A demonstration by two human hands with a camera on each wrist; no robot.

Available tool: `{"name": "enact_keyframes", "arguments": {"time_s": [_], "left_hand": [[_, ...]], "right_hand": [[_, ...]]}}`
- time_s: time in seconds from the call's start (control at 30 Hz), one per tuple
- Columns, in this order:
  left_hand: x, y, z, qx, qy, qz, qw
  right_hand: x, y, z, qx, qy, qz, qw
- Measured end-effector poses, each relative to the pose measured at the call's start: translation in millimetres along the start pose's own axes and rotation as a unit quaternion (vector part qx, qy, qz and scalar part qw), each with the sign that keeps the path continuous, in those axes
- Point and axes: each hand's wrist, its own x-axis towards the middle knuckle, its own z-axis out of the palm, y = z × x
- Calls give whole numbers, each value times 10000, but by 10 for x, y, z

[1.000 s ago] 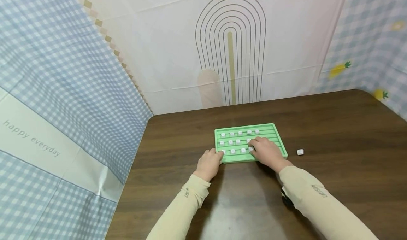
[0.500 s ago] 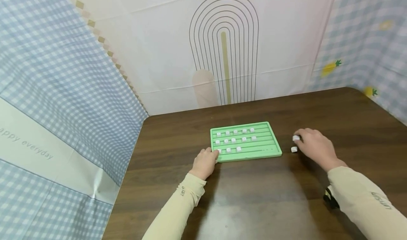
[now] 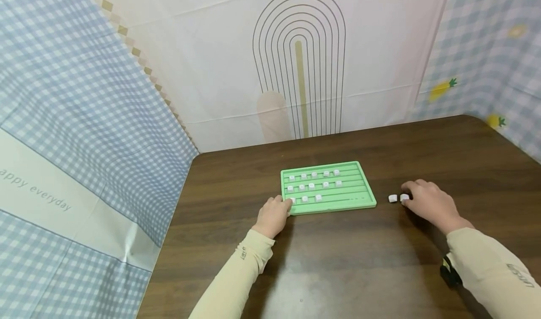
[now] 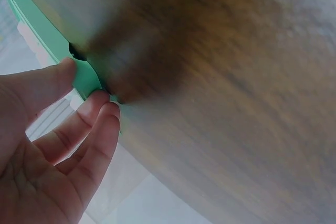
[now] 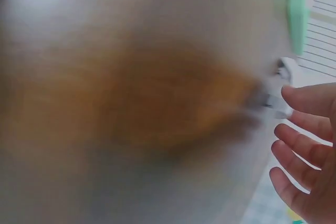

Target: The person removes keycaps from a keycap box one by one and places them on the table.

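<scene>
A green tray point(image 3: 346, 199) with ridged rows lies on the table, carrying several small white keycaps point(image 3: 319, 198). My left hand point(image 3: 272, 216) grips its near left corner; in the left wrist view the thumb and fingertips pinch the green edge. To the right of the tray, my right hand point(image 3: 433, 205) pinches a loose white keycap point(image 3: 404, 198) between thumb and index finger, down at the tabletop. Just left of it lies a second loose keycap point(image 3: 392, 198). In the right wrist view the other fingers point(image 5: 296, 166) are spread loosely below the thumb.
The dark wooden table point(image 3: 338, 258) has its far edge against a white cloth point(image 3: 220, 74) printed with arches. Blue checked cloth point(image 3: 105, 98) hangs at the left, and more at the right. A dark wrist device point(image 3: 450, 272) sits under my right sleeve.
My right hand has left the tray with a keycap and brought it down on the table beside the loose one. The tray's front row shows fewer keycaps. My left hand keeps its hold.
</scene>
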Motion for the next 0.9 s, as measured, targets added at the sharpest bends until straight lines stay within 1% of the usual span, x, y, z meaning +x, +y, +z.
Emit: {"name": "enact_keyframes", "arguments": {"time_s": [0.1,0.23,0.33,0.43,0.53,0.63,0.73,0.83,0.9], "left_hand": [[0,-13,-10,-9,-13,-44,10000],[-2,-23,-14,-61,-35,-87,9999],[-7,-22,-10,-85,-51,-82,9999],[-13,-14,-5,-131,-48,-74,9999],[-18,-7,1,-153,-16,-67,9999],[-21,-5,8,-64,53,-37,10000],[-21,-12,19,45,96,-15,9999],[-18,-24,31,90,169,2,9998],[-18,-35,33,93,228,12,9997]], "right_hand": [[91,-150,-92,74,22,-82,9999],[251,-495,-107,109,277,-407,9987],[367,-784,-19,160,343,-657,9971],[463,-1052,128,224,320,-869,9954],[529,-1271,291,269,323,-1074,9933],[572,-1427,444,237,315,-1239,9915],[595,-1528,556,162,259,-1315,9908],[615,-1585,619,47,276,-1349,9905],[631,-1609,637,-69,335,-1445,9889]]}}
